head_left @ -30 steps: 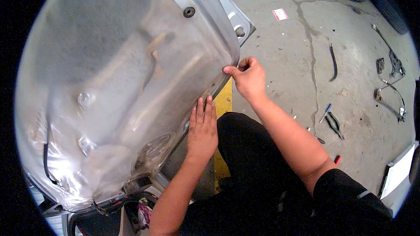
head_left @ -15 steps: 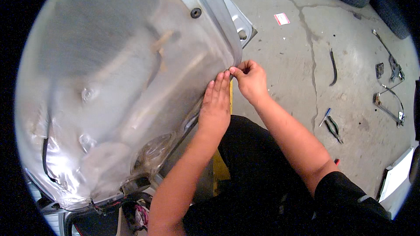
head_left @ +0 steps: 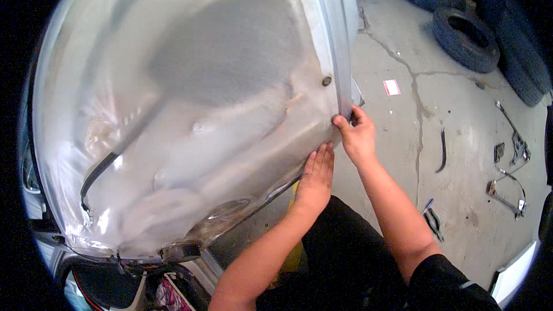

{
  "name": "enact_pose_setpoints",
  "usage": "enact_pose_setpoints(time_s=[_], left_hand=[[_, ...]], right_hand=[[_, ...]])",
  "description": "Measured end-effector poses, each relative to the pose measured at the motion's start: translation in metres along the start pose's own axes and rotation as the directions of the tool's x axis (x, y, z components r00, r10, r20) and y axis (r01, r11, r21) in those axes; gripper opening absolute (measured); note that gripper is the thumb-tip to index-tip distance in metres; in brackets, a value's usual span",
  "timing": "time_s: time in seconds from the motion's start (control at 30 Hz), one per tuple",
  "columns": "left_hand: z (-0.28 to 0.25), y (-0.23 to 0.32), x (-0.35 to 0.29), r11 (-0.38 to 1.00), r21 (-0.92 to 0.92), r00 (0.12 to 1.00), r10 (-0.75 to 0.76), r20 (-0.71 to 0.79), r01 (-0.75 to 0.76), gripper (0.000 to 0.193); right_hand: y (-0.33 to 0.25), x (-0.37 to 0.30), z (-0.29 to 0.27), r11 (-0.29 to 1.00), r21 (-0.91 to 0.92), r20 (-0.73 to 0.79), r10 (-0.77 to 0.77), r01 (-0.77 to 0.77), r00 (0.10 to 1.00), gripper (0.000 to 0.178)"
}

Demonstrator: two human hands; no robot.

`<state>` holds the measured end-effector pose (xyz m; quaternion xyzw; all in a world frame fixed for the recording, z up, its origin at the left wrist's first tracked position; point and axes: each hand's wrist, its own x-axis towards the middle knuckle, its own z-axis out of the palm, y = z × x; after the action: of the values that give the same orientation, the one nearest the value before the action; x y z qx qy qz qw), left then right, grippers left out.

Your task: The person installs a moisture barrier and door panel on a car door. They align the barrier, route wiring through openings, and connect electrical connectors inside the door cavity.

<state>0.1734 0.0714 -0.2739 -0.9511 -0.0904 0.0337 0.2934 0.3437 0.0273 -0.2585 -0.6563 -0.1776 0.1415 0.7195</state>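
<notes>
A car door (head_left: 322, 34) with bare metal along its right side fills the left half of the head view. Clear, wrinkled plastic sheeting (head_left: 230, 132) covers most of its inner face. My left hand (head_left: 317, 178) lies flat on the sheeting by the door's lower right corner, fingers stretched and together. Just above it, my right hand (head_left: 358, 138) grips the door's right edge, thumb on the inner face and fingers curled around behind. The fingers' far ends are partly hidden. A dark round plug (head_left: 326, 81) sits in the metal strip above my right thumb.
On the concrete floor to the right lie a black curved strip (head_left: 442, 151), pliers (head_left: 433, 224), a red-and-white card (head_left: 391, 87) and a window regulator mechanism (head_left: 507, 196). Tires (head_left: 465, 40) are at the far right. The car's interior (head_left: 109, 285) shows at lower left.
The view has shifted, showing more of the door's upper part. My right hand has moved up the door's edge, away from my left fingertips, from a pinch to a grip. My left hand stays flat.
</notes>
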Motion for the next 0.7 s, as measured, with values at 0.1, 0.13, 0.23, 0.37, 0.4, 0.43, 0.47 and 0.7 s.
enact_pose_setpoints(time_s=[0.1,0.13,0.23,0.37,0.4,0.43,0.47,0.7], left_hand=[[0.006,0.011,-0.001,0.997,0.043,0.998,-0.055,-0.021,0.056,0.066],[0.006,0.014,-0.001,0.998,0.041,0.999,-0.041,0.022,0.04,0.066],[0.008,0.019,-0.003,0.995,0.097,1.0,-0.023,0.02,0.02,0.066],[0.0,0.011,-0.008,1.0,0.021,1.0,-0.001,0.019,0.0,0.065],[0.001,0.013,-0.011,1.0,-0.022,0.999,-0.018,0.032,0.019,0.064],[0.002,0.017,-0.013,0.997,-0.068,0.999,-0.035,0.041,0.038,0.064],[-0.003,0.02,-0.012,0.991,-0.125,0.996,-0.044,0.075,0.053,0.064],[-0.039,0.024,-0.018,0.891,-0.448,0.997,0.07,-0.01,-0.067,0.062]], right_hand=[[-0.002,0.001,-0.003,0.985,-0.154,-0.022,-0.082,0.078,0.996,0.07],[-0.007,-0.002,-0.002,0.975,-0.192,-0.059,-0.127,0.114,0.99,0.073],[-0.05,0.0,0.006,0.964,-0.237,-0.127,-0.154,0.12,0.98,0.082],[-0.048,0.015,0.004,0.977,-0.012,-0.04,-0.213,0.212,0.976,0.046],[-0.056,0.012,0.007,0.979,-0.079,-0.005,-0.191,0.19,0.982,0.046],[-0.065,0.008,0.008,0.973,-0.152,0.026,-0.172,0.174,0.985,0.046],[-0.061,0.011,0.005,0.981,-0.101,0.093,-0.158,0.168,0.983,0.047],[-0.047,0.026,-0.015,0.949,-0.019,0.106,-0.311,0.315,0.944,0.04]])
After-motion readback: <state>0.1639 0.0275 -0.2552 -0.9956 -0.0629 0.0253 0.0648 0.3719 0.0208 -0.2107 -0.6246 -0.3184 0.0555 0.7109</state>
